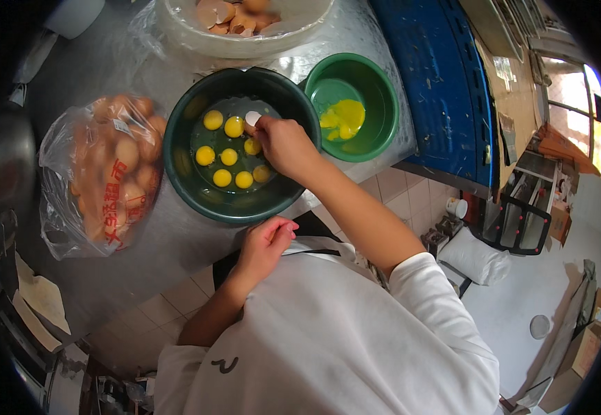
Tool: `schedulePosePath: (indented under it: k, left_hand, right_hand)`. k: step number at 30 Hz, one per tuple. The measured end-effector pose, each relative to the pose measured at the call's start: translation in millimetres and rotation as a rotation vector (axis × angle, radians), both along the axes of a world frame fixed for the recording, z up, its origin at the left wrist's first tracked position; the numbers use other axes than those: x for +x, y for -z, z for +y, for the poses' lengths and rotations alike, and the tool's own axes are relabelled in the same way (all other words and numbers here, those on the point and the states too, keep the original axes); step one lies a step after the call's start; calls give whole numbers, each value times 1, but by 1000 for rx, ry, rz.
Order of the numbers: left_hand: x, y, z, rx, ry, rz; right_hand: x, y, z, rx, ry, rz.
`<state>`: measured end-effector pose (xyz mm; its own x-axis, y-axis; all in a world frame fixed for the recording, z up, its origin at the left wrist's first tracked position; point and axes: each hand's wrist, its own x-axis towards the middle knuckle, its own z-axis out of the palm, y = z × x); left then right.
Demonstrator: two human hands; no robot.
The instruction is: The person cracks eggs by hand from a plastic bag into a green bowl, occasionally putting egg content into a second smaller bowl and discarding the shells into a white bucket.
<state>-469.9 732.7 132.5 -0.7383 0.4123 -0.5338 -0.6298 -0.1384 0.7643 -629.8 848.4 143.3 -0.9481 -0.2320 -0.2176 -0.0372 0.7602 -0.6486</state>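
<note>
My right hand [285, 148] reaches over a dark green plastic basin [191, 205] and pinches a piece of eggshell [252, 118]. Several whole yolks [228, 156] lie in clear egg white on the basin's floor. By the near rim of the basin, in front of the white shirt, my left hand [269, 241] has its fingers curled; whether anything is inside them cannot be seen. To the right stands a smaller green bowl [388, 124] with broken yellow yolk [349, 118] in it. A clear plastic bag [56, 223] full of brown eggs [127, 153] lies left of the basin.
Beyond the basin, a large plastic-lined tub [238, 49] holds cracked brown eggshells [243, 22]. Everything rests on a metal table [176, 259]. A blue metal surface [430, 78] adjoins it on the right. A white sack [474, 257] and cardboard boxes [578, 358] stand on the floor farther right.
</note>
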Motion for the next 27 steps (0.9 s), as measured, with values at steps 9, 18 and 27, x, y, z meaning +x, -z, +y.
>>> schedulePosePath:
  k: [9,18,27]
  left_hand:
    - [0,0,-1,3,3,20]
    - [-2,-1,2,18,20,77]
    - [-5,-4,1,11,19,89]
  right_hand:
    - [-7,9,-3,97,100,-26]
    - [-8,12,-3,115,129,-20]
    - [-9,13,-3,114,106,-19]
